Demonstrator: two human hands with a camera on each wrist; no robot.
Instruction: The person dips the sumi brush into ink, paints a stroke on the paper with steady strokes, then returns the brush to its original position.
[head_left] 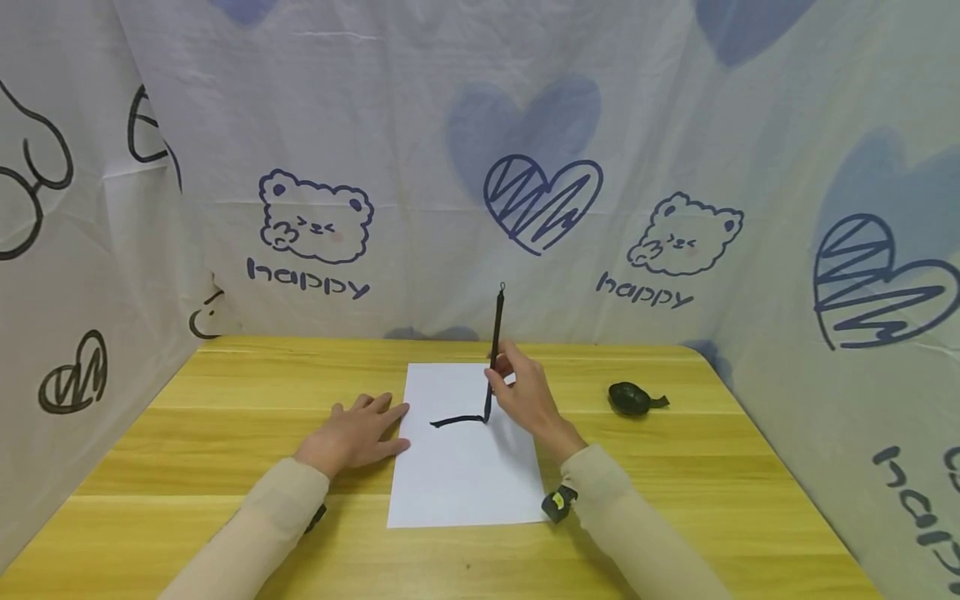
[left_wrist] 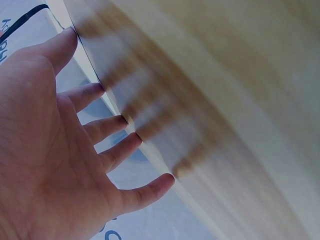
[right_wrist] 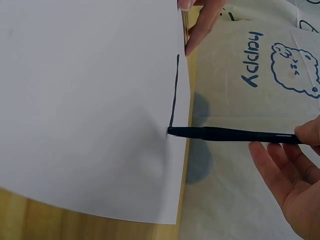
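- Presently in right hand [head_left: 525, 400]: brush [right_wrist: 232, 135], handle pinched between thumb and fingertips, gap no wider than the shaft.
- Brush nearly upright, top leaning slightly toward 1 o'clock; tip touching paper [head_left: 465, 483], at 1 o'clock from its centre. Likely fault: a blot, from lingering or pressing harder.
- Black stroke [head_left: 457, 419], one, running from 10 o'clock to the tip; wetness impossible to tell. Likely fault: a smear, from right hand sinking or sweeping toward 9 o'clock.
- Left hand [head_left: 356, 437], fingers spread, nothing gripped, fingertips at the paper's edge between 9 and 10 o'clock. Likely fault: sheet twisting, from too light a hold on one side only.
- Black wrist device [head_left: 558, 504], near the 4 o'clock corner; contact impossible to tell. Likely fault: corner nudged, from a low forearm.
- Small black dish-like piece [head_left: 630, 398], between 2 and 3 o'clock on wooden table [head_left: 660, 500], well apart from paper; contents indistinct.
- Printed cloth [head_left: 420, 167], at 12 o'clock, beyond the table.
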